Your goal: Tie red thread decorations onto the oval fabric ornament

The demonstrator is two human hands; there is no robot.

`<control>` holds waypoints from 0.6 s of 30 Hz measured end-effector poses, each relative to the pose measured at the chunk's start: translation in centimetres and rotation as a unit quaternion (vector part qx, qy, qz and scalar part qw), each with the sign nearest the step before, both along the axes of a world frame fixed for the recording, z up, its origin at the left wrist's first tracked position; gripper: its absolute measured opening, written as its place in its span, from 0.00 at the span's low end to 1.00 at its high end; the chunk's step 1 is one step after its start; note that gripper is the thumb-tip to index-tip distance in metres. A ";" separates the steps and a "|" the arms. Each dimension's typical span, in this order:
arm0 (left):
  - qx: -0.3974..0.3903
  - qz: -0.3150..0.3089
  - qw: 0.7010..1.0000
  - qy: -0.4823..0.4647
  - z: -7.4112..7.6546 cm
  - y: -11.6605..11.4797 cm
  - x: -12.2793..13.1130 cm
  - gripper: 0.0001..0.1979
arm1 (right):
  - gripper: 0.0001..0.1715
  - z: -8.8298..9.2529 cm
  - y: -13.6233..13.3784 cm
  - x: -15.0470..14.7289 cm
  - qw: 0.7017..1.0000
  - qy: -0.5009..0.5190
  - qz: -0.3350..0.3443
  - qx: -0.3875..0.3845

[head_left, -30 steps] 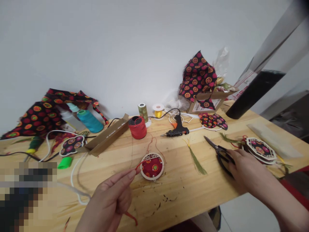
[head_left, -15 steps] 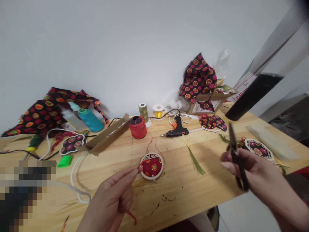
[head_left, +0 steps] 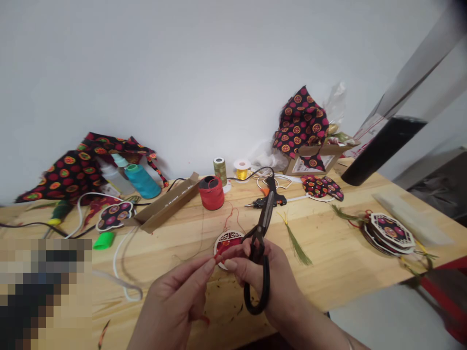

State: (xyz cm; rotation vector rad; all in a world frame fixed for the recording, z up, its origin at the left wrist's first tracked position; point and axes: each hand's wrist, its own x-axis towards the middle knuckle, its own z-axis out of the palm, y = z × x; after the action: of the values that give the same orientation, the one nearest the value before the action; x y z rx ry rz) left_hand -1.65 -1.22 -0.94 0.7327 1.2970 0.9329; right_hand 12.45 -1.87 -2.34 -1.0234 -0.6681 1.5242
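Observation:
My left hand (head_left: pixel 175 296) pinches a thin red cord (head_left: pixel 218 255) between thumb and forefinger. A loose end of it shows below that hand. Black-handled scissors (head_left: pixel 265 215) sit in my right hand (head_left: pixel 282 279), blades pointing up and away. The right thumb and fingertips meet the left fingertips at the cord; whether they grip it too I cannot tell. Behind the fingers lies a round ornament (head_left: pixel 229 236) with a pale frame and red patterned fabric, partly hidden by both hands. A red thread spool (head_left: pixel 212 195) stands beyond it.
A black glue gun (head_left: pixel 272 194) lies behind the scissors, a green tassel (head_left: pixel 297 245) to their right. Stacked octagonal ornaments (head_left: pixel 392 232) rest at the right. A long cardboard tray (head_left: pixel 170 204), white cord and a green cap (head_left: pixel 104 240) are on the left.
My right hand has swung left with the scissors, from beside the stacked ornaments to my left hand at the red cord. The left hand still pinches the cord.

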 end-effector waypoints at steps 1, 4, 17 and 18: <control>0.009 -0.001 1.000 0.021 0.0 0.0 0.0 0.15 | 0.18 0.1 0.1 0.0 1.000 -0.001 0.001 0.005; 0.025 -0.016 0.997 0.071 0.0 -0.1 0.2 0.15 | 0.15 0.5 0.3 0.2 1.000 -0.001 0.001 0.017; 0.111 -0.113 0.970 0.187 -0.3 0.0 -0.4 0.12 | 0.17 0.5 0.3 -0.1 0.999 0.017 -0.018 0.029; 0.112 -0.118 0.968 0.191 -0.4 -0.1 -0.5 0.12 | 0.16 0.5 0.3 -0.1 0.999 0.018 -0.019 0.034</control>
State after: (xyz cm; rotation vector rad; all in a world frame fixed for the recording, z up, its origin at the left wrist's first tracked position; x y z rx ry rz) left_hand -2.12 -1.27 -1.33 1.2625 1.4098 0.7732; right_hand 12.34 -1.58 -1.81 -0.9504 -0.6682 1.4730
